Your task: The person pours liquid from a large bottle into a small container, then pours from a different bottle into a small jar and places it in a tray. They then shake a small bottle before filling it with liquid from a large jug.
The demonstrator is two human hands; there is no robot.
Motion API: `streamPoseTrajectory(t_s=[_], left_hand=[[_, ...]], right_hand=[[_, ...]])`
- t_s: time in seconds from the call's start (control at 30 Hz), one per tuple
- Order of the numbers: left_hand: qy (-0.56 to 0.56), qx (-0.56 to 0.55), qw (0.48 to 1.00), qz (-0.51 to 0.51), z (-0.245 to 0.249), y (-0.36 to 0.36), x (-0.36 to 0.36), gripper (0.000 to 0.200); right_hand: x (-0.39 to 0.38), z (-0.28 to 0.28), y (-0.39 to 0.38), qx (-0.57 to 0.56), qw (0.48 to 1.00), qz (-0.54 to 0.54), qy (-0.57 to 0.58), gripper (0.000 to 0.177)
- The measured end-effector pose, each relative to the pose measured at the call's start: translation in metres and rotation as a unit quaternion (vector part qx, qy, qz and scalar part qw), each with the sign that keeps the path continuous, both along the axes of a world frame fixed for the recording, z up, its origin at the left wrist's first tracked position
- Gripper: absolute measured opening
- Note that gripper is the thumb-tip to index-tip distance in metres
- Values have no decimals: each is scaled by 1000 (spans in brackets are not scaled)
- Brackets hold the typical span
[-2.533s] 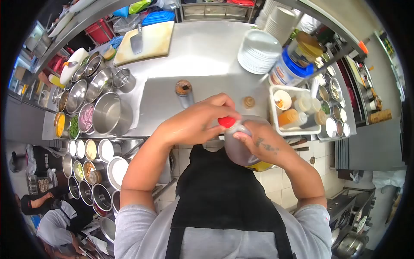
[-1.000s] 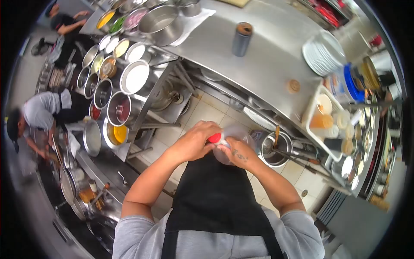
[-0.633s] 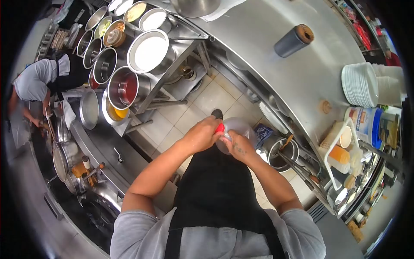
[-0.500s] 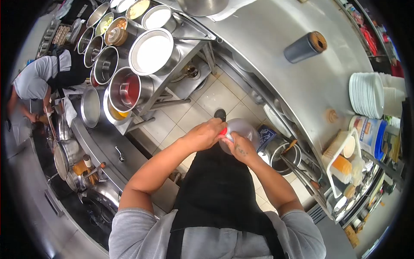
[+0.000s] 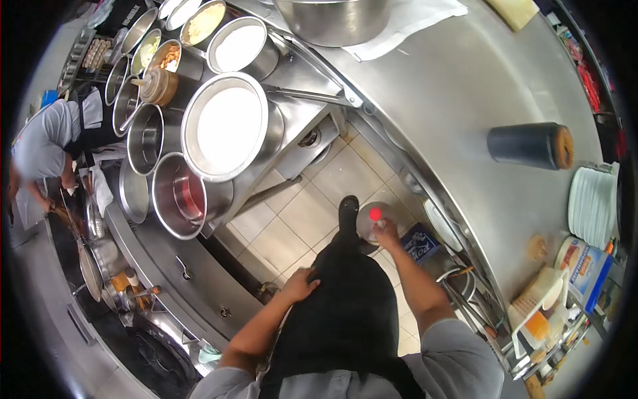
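My right hand (image 5: pixel 385 234) is closed round the neck of a large translucent jug (image 5: pixel 365 226) with a red cap (image 5: pixel 376 214). The jug is low, near the tiled floor, beside my dark shoe (image 5: pixel 348 211). My left hand (image 5: pixel 301 284) lies against the black apron (image 5: pixel 339 299) over my thigh, holding nothing, fingers partly spread. Just right of the jug is a blue printed box (image 5: pixel 421 244), and behind it a metal pot (image 5: pixel 458 282) with long handles sticking out.
Left, a steel table carries several metal containers, one with white contents (image 5: pixel 231 126). The right counter (image 5: pixel 438 86) bears a dark cylinder (image 5: pixel 528 146), stacked plates (image 5: pixel 591 206) and a plastic basket (image 5: pixel 531 299). Another person (image 5: pixel 50 143) bends over the stove at far left.
My left hand has left the jug's cap and dropped to my thigh. My right hand has moved the jug lower and to the right. My view has shifted downward and forward.
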State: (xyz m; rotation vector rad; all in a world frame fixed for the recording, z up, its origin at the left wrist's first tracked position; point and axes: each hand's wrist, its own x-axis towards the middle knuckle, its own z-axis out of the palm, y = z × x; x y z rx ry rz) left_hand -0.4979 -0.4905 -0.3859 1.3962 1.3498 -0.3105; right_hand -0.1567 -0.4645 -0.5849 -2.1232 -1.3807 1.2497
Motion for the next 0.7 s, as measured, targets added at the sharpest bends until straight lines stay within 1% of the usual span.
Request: streamPoseTrajectory(t_s=[0.03, 0.07, 0.1, 0.17, 0.23, 0.27, 0.3, 0.33, 0.37, 0.43, 0.5, 0.53, 0.57, 0.6, 0.63, 0.67, 0.7], left_hand=[[38, -22, 999, 25, -5, -10, -19, 60], [75, -46, 995, 52, -9, -21, -38, 58], [77, -48, 995, 52, -15, -31, -58, 58], [128, -44, 986, 100, -30, -44, -91, 52], [154, -54, 982, 99, -36, -39, -103, 50], [177, -60, 977, 99, -40, -38, -104, 47], [176, -62, 977, 102, -45, -42, -103, 47], [126, -45, 977, 166, -50, -49, -101, 46], [75, -27, 970, 228, -56, -55, -99, 46], [63, -20, 966, 248, -68, -65, -89, 44], [53, -23, 962, 266, -72, -72, -78, 44], [53, -45, 966, 248, -74, -70, -72, 45], [53, -65, 969, 232, -77, -65, -65, 46], [54, -65, 968, 236, -81, -59, -60, 46], [52, -71, 972, 218, -88, -50, -56, 47], [50, -77, 975, 200, -96, -39, -50, 47], [43, -49, 980, 188, -104, -24, -42, 46]], right_hand=[[2, -23, 21, -22, 998, -2, -50, 35], [4, -39, 40, 26, 997, 17, -71, 36], [7, -55, 62, 75, 992, 35, -93, 37], [18, -77, 108, 106, 989, 61, -82, 34], [33, -118, 136, 101, 980, 132, -113, 31], [32, -119, 148, 98, 980, 136, -112, 31], [31, -108, 162, 144, 976, 132, -99, 30], [31, -100, 183, 192, 969, 127, -87, 30], [29, -96, 202, 195, 968, 130, -86, 30], [22, -100, 239, 129, 987, 22, -96, 37], [24, -128, 271, 148, 985, 11, -94, 37], [26, -144, 286, 152, 984, 7, -94, 37], [29, -169, 297, 134, 971, 58, -188, 43], [26, -167, 304, 126, 960, 86, -233, 46], [23, -164, 310, 119, 947, 113, -277, 50], [17, -125, 318, 29, 972, 70, -221, 58], [8, -118, 306, 47, 984, 12, -172, 65]])
